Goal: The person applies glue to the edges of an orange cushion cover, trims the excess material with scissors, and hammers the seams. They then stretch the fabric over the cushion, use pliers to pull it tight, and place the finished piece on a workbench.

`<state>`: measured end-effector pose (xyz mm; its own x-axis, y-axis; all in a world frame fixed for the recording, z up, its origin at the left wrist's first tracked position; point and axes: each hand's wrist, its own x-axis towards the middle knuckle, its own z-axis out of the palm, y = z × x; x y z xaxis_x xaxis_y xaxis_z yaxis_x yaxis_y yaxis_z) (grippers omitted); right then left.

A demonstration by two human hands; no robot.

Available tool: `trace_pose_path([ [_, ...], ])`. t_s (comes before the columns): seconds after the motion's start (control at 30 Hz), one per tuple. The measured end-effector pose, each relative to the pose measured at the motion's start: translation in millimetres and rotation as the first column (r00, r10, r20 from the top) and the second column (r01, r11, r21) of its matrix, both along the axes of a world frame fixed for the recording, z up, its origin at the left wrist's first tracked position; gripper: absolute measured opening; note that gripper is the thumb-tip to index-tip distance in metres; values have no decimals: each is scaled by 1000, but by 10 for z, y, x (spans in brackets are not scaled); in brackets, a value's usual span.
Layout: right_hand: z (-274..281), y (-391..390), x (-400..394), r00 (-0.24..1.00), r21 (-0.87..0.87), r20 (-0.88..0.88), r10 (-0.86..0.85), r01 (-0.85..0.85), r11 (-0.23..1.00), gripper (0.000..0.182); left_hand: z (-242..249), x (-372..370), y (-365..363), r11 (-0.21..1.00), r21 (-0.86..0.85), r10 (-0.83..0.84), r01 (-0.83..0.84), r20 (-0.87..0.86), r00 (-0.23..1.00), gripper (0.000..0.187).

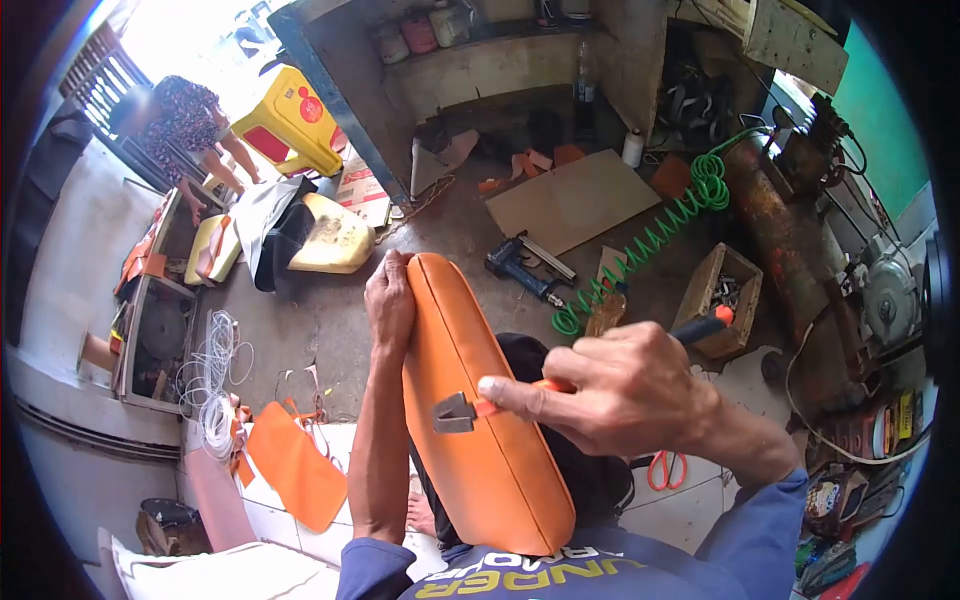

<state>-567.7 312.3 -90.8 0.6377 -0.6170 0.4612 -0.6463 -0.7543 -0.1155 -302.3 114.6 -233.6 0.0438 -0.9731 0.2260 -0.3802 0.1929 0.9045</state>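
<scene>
A long orange upholstered seat (462, 345) with a dark seam down its length rests tilted across the lap. My left hand (388, 305) is closed round its far left end, the fingers partly hidden behind the edge. Over the seat's near half, my right hand (620, 385) grips a hammer (456, 412) by its handle, the thumb stretched along the shaft toward the head. The dark metal head overlaps the orange cover close to the seam. The handle's black and orange end sticks out behind the right fist.
A blue nail gun (522, 268) lies on the floor, beside a coiled green air hose (655, 238). A wooden box (722, 290) of small parts stands right. Orange material (292, 468) and scissors (667, 470) lie nearby. At upper left, a person (175, 130) bends near a yellow stool (290, 118).
</scene>
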Motion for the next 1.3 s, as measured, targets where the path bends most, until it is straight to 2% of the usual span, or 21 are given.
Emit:
trace_pose_path([
  [0.13,36,110,6,997,-127,-60,-45,37,991,37,90,-58,53,999,19,24,-26,68,997,51],
  [0.2,-32,125,-31,1000,-93,0,-11,11,996,36,36,-53,20,1000,11,17,-18,64,998,51],
  [0.27,-73,150,-110,996,20,-86,-17,18,1000,36,30,1,17,1000,-1,10,-10,69,998,51],
  [0.37,-685,74,-516,904,113,341,-256,231,966,48,71,119,7,998,-40,67,-57,347,935,58],
  [0.4,-937,108,-543,693,306,558,-456,339,890,45,11,235,-33,997,-44,75,-64,338,938,58],
  [0.47,-1600,286,-787,504,356,391,-770,689,632,42,-70,485,-83,976,215,-33,-27,271,962,65],
  [0.53,-2276,619,-949,242,419,105,-965,869,263,43,-295,789,-155,984,166,24,-67,251,968,70],
  [0.57,-2588,811,-1040,102,466,-92,-990,883,48,44,-349,930,-157,973,207,81,-104,115,990,71],
  [0.6,-2899,1012,-1128,34,477,-151,-988,878,-43,46,-365,1031,-133,959,250,147,-137,-23,989,71],
  [0.7,-3141,1462,-1087,-25,541,-291,-956,820,-186,46,-571,1383,118,946,240,275,-218,-237,932,62],
  [0.73,-3362,1632,-1150,30,479,-207,-978,875,-74,44,-647,1551,171,957,182,279,-227,-351,894,59],
  [0.77,-3561,1726,-1217,87,406,-125,-988,913,29,44,-520,1549,333,917,348,363,-196,-518,774,54],
  [0.8,-3575,1624,-1163,111,421,-112,-988,905,54,44,-547,1554,431,927,298,366,-226,-598,713,46],
  [0.87,-3266,1459,-994,-41,706,20,-999,708,-15,43,-677,1657,565,933,287,361,-218,-724,588,38],
  [0.93,-2701,1118,-775,33,775,-54,-998,632,-21,46,-825,1789,666,934,254,355,-252,-750,559,34],
  [1.0,-2193,804,-505,162,800,-2,-987,593,96,50,-814,1836,774,938,220,334,-267,-776,535,30],
  [1.07,-1666,557,-152,129,814,552,-824,130,566,65,-699,1751,821,915,210,384,-345,-718,580,29],
  [1.13,-1300,375,209,371,461,800,-472,125,879,91,-809,1885,841,918,211,382,-336,-698,606,31],
  [1.2,-1065,303,458,646,405,704,-295,-24,914,113,-924,1983,899,952,174,299,-252,-710,638,32],
  [1.27,-1144,251,781,639,624,652,-408,-146,768,116,-1022,2044,924,949,218,316,-229,-677,665,37],
  [1.3,-1165,201,817,636,623,653,-411,-143,769,116,-915,1915,965,962,195,271,-189,-672,689,47],
])
